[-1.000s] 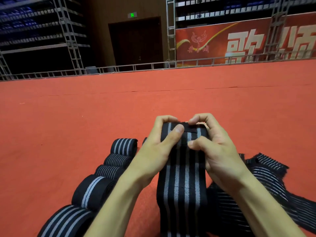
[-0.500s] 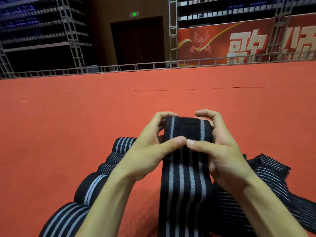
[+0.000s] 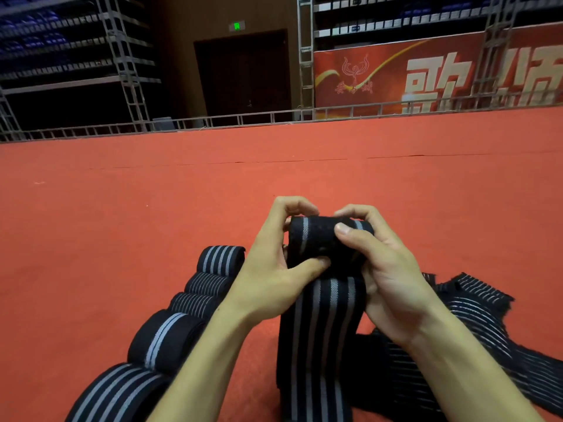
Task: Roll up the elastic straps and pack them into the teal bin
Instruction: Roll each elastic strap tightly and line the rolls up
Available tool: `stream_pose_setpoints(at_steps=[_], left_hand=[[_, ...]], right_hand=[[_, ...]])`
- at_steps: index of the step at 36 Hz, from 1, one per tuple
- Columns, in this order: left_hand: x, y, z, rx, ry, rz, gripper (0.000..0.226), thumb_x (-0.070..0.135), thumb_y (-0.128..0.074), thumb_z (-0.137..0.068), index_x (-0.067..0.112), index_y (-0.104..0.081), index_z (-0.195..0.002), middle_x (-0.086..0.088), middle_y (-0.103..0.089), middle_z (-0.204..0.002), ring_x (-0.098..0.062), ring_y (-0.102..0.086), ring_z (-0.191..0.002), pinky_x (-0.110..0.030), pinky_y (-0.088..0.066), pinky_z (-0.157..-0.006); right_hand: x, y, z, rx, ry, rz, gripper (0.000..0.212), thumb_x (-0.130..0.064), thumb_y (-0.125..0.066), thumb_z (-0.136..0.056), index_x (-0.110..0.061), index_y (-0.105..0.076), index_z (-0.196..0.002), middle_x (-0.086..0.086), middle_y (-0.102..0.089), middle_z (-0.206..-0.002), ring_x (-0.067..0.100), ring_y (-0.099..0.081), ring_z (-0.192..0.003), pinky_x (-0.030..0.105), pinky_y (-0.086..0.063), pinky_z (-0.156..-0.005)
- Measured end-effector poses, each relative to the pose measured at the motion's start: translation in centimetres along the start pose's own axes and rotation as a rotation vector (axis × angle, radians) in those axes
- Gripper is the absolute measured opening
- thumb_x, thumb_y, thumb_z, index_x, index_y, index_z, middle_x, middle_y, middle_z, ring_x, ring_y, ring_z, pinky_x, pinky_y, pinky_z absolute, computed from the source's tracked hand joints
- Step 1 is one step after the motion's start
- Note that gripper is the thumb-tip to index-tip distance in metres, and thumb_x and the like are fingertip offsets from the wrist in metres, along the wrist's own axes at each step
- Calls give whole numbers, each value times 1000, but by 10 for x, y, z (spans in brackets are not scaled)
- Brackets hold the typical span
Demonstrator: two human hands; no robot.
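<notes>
Both hands hold a black elastic strap with grey stripes [image 3: 323,324] above the red floor. Its top end is curled into a small roll between my fingers, and the rest hangs down toward me. My left hand [image 3: 274,269] grips the roll's left side with the thumb pressed under it. My right hand [image 3: 384,269] grips the right side, thumb on top. A row of several rolled straps [image 3: 166,339] lies on the floor to the left. Loose unrolled straps [image 3: 475,324] lie in a heap at the right. No teal bin is in view.
Red carpet [image 3: 152,223] stretches ahead to a low metal rail [image 3: 243,118]. Behind it stand scaffold frames, dark seating, a dark doorway and a red banner [image 3: 426,74] at the right.
The flat top end of the strap has been folded over and rolled into a small roll; my thumbs have shifted apart, the left below the roll and the right on top.
</notes>
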State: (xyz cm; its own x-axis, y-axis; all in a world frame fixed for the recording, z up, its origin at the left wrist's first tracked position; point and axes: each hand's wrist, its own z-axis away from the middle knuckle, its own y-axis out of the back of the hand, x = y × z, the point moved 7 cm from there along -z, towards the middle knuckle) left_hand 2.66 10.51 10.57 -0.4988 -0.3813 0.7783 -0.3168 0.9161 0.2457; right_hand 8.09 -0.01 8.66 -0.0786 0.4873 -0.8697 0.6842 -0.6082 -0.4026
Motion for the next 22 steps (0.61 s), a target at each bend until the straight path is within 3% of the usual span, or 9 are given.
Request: stream_pose_setpoints(at_steps=[2, 4, 8, 12, 17, 22], left_hand=[[-2, -3, 2, -34, 69, 71, 52, 34, -71, -74, 33, -46, -119, 3, -52, -124, -2, -60, -99, -21, -50, -83], [-7, -5, 3, -16, 135, 109, 53, 51, -65, -74, 37, -45, -121, 9, -49, -127, 0, -59, -103, -22, -48, -86], [-21, -2, 1, 41, 313, 66, 59, 69, -60, -68, 42, -45, -118, 7, -56, -123, -7, -63, -105, -27, -50, -84], [-27, -5, 4, -33, 407, 209, 53, 46, -76, -80, 26, -52, -123, 3, -70, -105, -7, -69, -94, -22, -52, -74], [-20, 1, 1, 36, 296, 302, 52, 16, -72, -77, 21, -52, -125, 1, -68, -117, -17, -70, -95, -31, -56, -80], [-12, 9, -2, 70, 171, 224, 62, 3, -73, -72, 26, -55, -127, 12, -65, -122, -17, -68, -102, -35, -56, -86]], right_hand=[[-1, 2, -1, -16, 20, -2, 29, -12, -74, -74, -21, -58, -97, 10, -64, -86, 22, -63, -75, 33, -53, -60], [-1, 3, -2, -27, 33, 2, 29, -8, -63, -69, -23, -57, -94, 8, -63, -81, 19, -60, -70, 29, -50, -58], [-4, 3, -3, -43, 88, 64, 42, 5, -57, -59, -26, -57, -88, 10, -60, -86, 21, -56, -71, 27, -49, -57], [-6, 9, -4, 19, 139, 113, 56, 10, -56, -50, -28, -56, -92, 5, -59, -97, 24, -58, -79, 31, -52, -61], [-1, 11, -4, 4, 67, 113, 73, 9, -55, -52, -33, -52, -111, 7, -63, -94, 20, -63, -78, 33, -52, -65], [4, 7, -1, -71, -64, 36, 57, -11, -62, -71, -27, -47, -123, 3, -70, -99, 17, -70, -89, 40, -58, -73]])
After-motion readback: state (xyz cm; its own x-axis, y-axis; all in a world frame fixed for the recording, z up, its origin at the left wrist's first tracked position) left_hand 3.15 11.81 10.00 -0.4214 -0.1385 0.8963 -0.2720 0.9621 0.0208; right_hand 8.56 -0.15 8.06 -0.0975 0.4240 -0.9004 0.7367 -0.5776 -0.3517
